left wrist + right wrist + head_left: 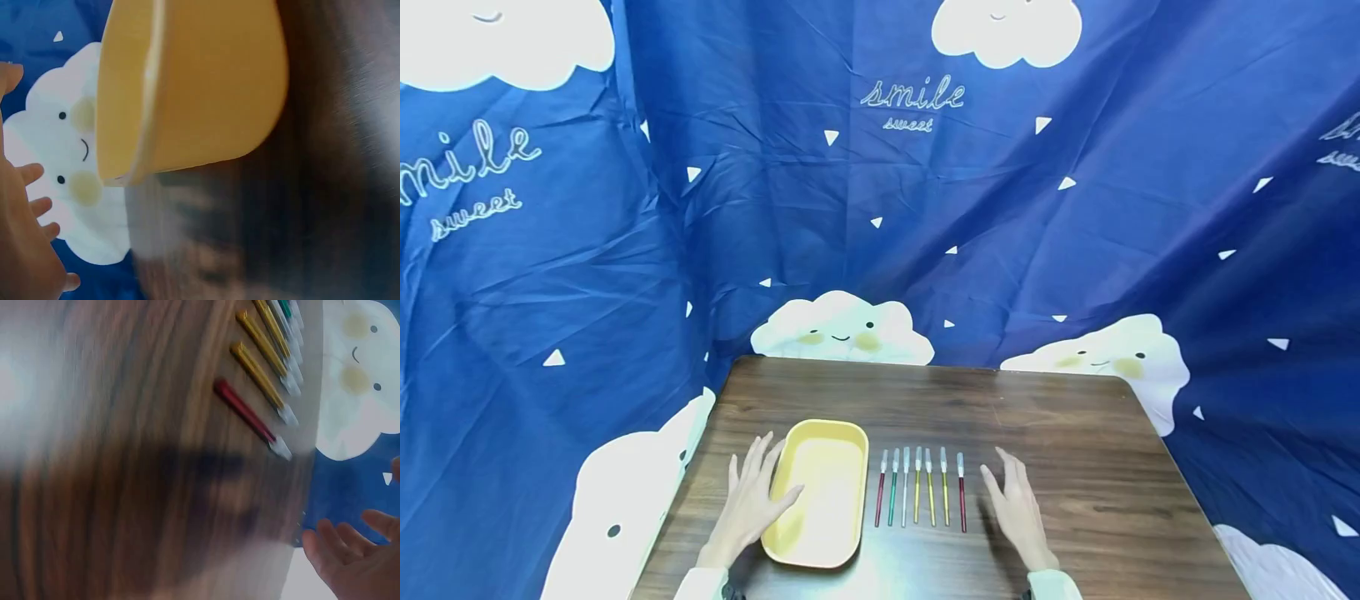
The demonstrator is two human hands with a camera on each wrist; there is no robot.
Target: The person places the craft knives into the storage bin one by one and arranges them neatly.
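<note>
A yellow rectangular tray point(823, 560) stands on the table's left half, with nothing visible inside. My left hand point(751, 497) hovers at its left side, fingers spread, thumb reaching over the rim; whether it touches the tray I cannot tell. To the tray's right lies a row of several slim pen-like sticks with clear caps, among them a green one point(892, 500), a silver one point(905, 500), a gold one point(931, 500) and a red one point(245, 412) at the right end. Beside that red one, my right hand point(1017, 508) is held with fingers extended, holding nothing.
The brown wooden table point(1090, 450) has rounded far corners. Behind it and along both sides hangs a blue cloth point(760, 167) printed with white clouds, triangles and lettering. In the left wrist view, the tray wall point(219, 81) rises beside the left hand.
</note>
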